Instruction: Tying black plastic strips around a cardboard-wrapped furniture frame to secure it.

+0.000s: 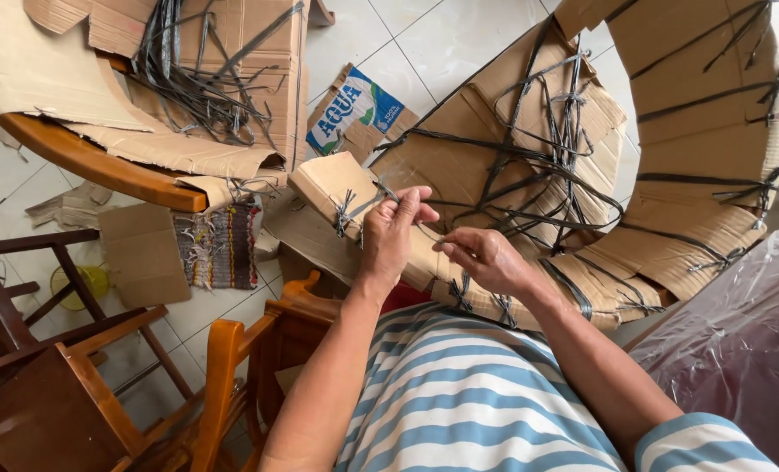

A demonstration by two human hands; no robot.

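Pinching a thin grey plastic strap (387,194) with the left hand (392,234), fingers closed on it just above a small folded brown cardboard bundle (330,185). Right hand (485,258) just beside, fingertips pressed on the same strap's loose end. Bundle already wrapped, knot seemingly unfinished. Behind, a large curved stack of strapped cardboard bundles (686,131), apparently done. At upper left, loose flat cardboard sheets (48,79) under a tangle of spare dark straps (201,83), seemingly untouched. Tight quarters: orange wooden chair (232,367) at the left elbow, clear plastic sheeting (739,341) at the right, white tiled floor (424,26) beyond.
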